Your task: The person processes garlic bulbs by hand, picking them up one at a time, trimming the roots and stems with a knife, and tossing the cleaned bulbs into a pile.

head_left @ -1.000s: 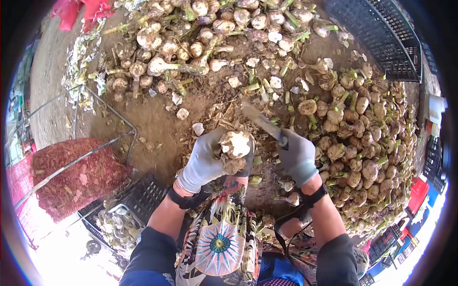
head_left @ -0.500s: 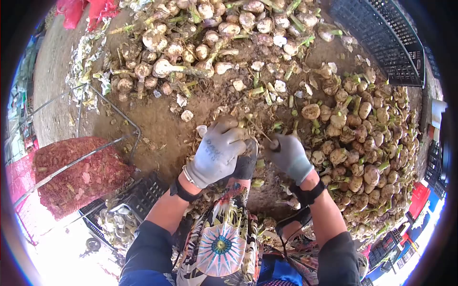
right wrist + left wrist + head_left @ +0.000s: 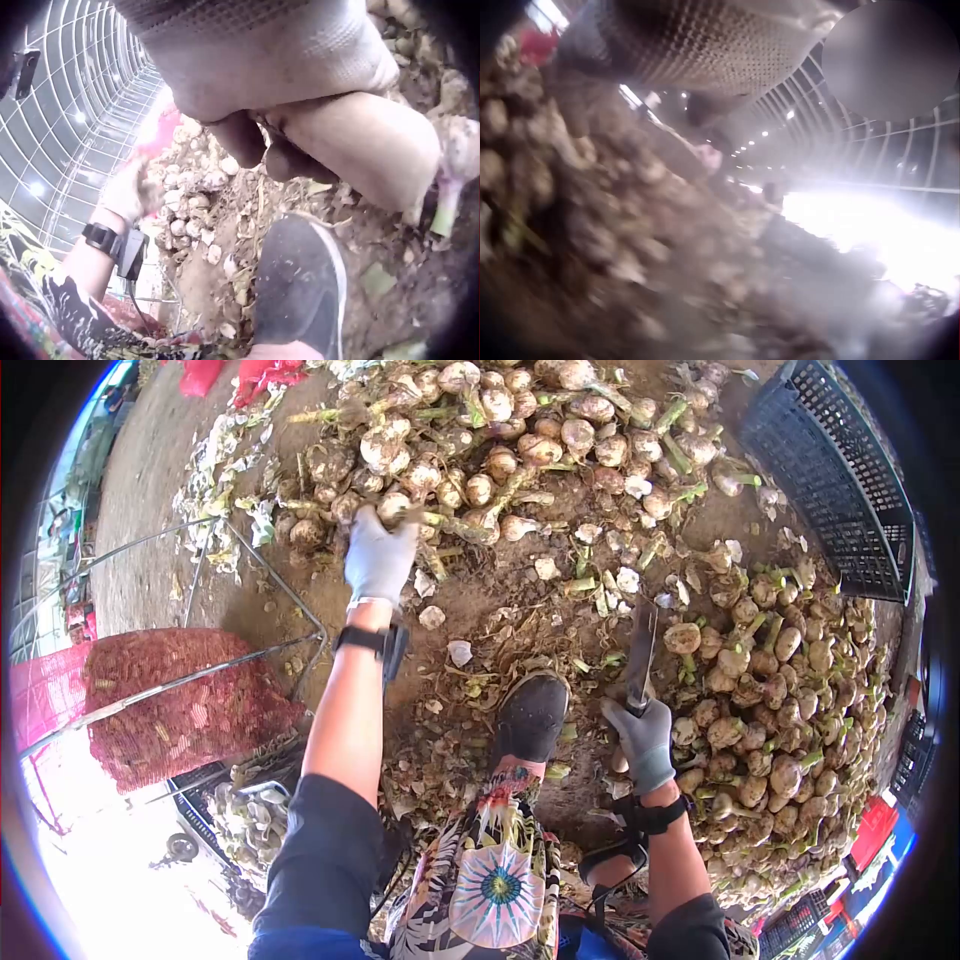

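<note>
In the head view the gloved left hand [image 3: 380,560] reaches to the near edge of the upper pile of garlic bulbs [image 3: 423,478], its fingers spread at a bulb [image 3: 393,507]; whether it touches that bulb is unclear. The gloved right hand [image 3: 645,740] grips a knife, its blade [image 3: 642,650] pointing up and away from the body. The right wrist view shows the right glove [image 3: 262,67] curled round the pale handle [image 3: 367,146]. In the left wrist view the left glove [image 3: 697,45] is above blurred bulbs [image 3: 592,225], its fingertips unclear.
A second bulb heap [image 3: 780,700] lies at the right, beside the knife. Black crates [image 3: 830,470] stand at the upper right. A full red mesh bag [image 3: 185,705] and a metal frame [image 3: 275,575] are at the left. A shoe [image 3: 533,715] rests between the arms.
The left hand has moved from the middle up and left to the bulb pile. The right hand has drawn back, lower and to the right, with the knife turned upward. The earlier held bulb is gone from the hands.
</note>
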`<state>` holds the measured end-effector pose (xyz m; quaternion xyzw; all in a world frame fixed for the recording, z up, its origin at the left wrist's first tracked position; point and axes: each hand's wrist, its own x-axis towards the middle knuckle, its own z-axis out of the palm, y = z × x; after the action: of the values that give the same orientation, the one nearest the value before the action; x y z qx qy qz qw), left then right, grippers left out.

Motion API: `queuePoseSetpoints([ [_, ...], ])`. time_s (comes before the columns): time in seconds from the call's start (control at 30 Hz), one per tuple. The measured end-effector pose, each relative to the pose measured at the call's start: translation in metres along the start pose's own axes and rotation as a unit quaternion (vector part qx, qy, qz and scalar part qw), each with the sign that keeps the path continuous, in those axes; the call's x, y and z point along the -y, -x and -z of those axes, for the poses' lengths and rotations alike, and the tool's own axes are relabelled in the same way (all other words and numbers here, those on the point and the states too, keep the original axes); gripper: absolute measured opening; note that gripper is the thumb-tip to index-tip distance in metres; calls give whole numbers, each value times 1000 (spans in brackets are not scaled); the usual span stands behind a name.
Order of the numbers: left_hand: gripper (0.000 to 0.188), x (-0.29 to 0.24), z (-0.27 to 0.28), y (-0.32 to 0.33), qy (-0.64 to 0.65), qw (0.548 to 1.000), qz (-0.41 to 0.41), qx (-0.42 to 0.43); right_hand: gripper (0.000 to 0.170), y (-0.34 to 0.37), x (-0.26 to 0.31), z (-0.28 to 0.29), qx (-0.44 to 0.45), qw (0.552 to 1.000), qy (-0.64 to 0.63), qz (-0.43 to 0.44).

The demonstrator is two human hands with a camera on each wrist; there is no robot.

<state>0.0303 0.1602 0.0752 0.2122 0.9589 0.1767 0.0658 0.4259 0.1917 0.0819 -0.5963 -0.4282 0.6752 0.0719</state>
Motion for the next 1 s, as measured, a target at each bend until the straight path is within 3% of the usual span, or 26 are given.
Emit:
queuePoseSetpoints([
  [0.07,56,-4,2,-3,-37,999,-17,6,16,0,15,-13,12,1000,4,16],
  [0.17,42,-41,26,45,155,982,-94,52,16,-1,46,-27,21,998,-42,39],
  [0.2,39,-42,23,64,197,949,-246,30,20,2,64,-29,36,996,-81,33],
  [0.23,39,-52,32,92,178,935,-302,57,24,3,78,-31,52,991,-118,26],
  [0.27,39,-53,25,113,256,903,-316,137,24,2,87,-35,46,992,-115,24],
  [0.3,45,-57,29,132,202,893,-367,163,30,1,95,-39,66,986,-142,50],
  [0.37,58,-67,30,166,315,874,-266,257,46,0,100,-36,121,979,-129,100],
  [0.4,58,-64,25,173,318,872,-265,259,45,2,102,-36,126,979,-144,67],
  [0.43,60,-62,20,177,433,823,-139,340,43,5,104,-38,131,978,-159,35],
  [0.47,63,-60,18,180,531,743,-8,407,43,5,99,-43,131,978,-158,35],
  [0.53,64,-59,30,183,525,735,15,429,42,5,86,-53,128,968,-155,150],
  [0.57,64,-60,38,183,517,727,38,451,42,8,86,-51,128,968,-156,150],
  [0.6,61,-58,40,183,547,697,63,459,44,11,89,-46,111,980,-68,150],
  [0.63,61,-55,40,182,546,697,64,460,45,14,90,-42,92,985,20,147],
  [0.67,60,-51,40,182,503,726,59,465,45,13,82,-41,46,963,106,243],
  [0.7,60,-46,37,181,459,753,52,469,45,16,82,-35,46,963,107,242],
  [0.73,60,-30,18,181,459,769,-96,434,44,23,90,-29,36,903,297,310],
  [0.77,60,-28,20,181,460,768,-97,435,42,28,94,-26,24,802,474,364],
  [0.87,59,-17,23,190,423,806,-139,390,36,36,95,-30,21,786,499,364],
  [0.97,62,2,7,199,604,654,56,452,29,34,93,-30,12,787,510,348],
  [1.0,62,6,5,201,604,655,56,451,28,34,93,-32,11,790,505,348],
])
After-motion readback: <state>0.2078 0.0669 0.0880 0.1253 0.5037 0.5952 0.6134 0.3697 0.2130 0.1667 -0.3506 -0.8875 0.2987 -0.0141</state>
